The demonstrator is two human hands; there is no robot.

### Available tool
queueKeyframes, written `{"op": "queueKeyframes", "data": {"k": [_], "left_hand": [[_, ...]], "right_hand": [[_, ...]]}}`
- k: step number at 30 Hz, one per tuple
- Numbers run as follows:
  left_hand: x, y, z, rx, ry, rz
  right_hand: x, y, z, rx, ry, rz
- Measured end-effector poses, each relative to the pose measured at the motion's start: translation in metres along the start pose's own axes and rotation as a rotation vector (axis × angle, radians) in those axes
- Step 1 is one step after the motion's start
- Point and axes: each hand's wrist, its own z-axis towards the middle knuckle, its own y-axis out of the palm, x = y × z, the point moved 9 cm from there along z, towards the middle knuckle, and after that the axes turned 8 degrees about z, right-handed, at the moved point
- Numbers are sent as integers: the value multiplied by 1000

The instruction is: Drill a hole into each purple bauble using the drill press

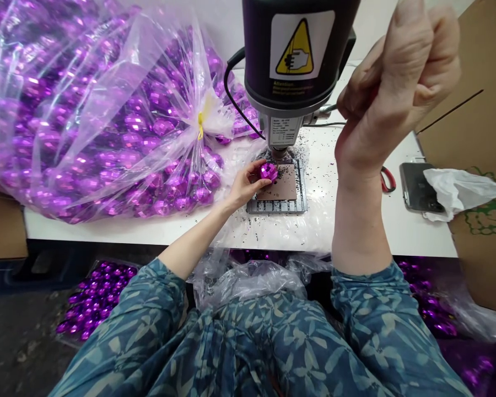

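My left hand pinches a shiny purple faceted ball between thumb and fingers. The ball is just below the chuck of a black drill press, over a brown board lying on the slotted metal base. Whether a bit touches the ball I cannot make out. Raised at the right of the machine, my right hand is closed around the end of its feed lever; the fingers cover most of the grip.
A large tied plastic bag of purple balls fills the table's left side. Dark shavings lie around the base. Red-handled tool, phone and crumpled tissue are at right, beside a cardboard box. More purple balls sit below the table.
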Motion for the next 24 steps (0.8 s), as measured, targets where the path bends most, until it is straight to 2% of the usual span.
{"op": "queueKeyframes", "data": {"k": [5,11,14,20,24], "left_hand": [[-2,4,5,27,19,89],[19,17,-3,42,86,243],[25,26,-8,22,101,225],[16,31,-10,30,15,137],[11,31,-10,79,34,95]], "right_hand": [[0,0,-1,1,4,-5],[1,-1,0,-19,-45,-50],[0,1,-1,-25,-39,-79],[-4,3,-2,-15,-19,-38],[-4,2,-1,-4,-22,-34]]}}
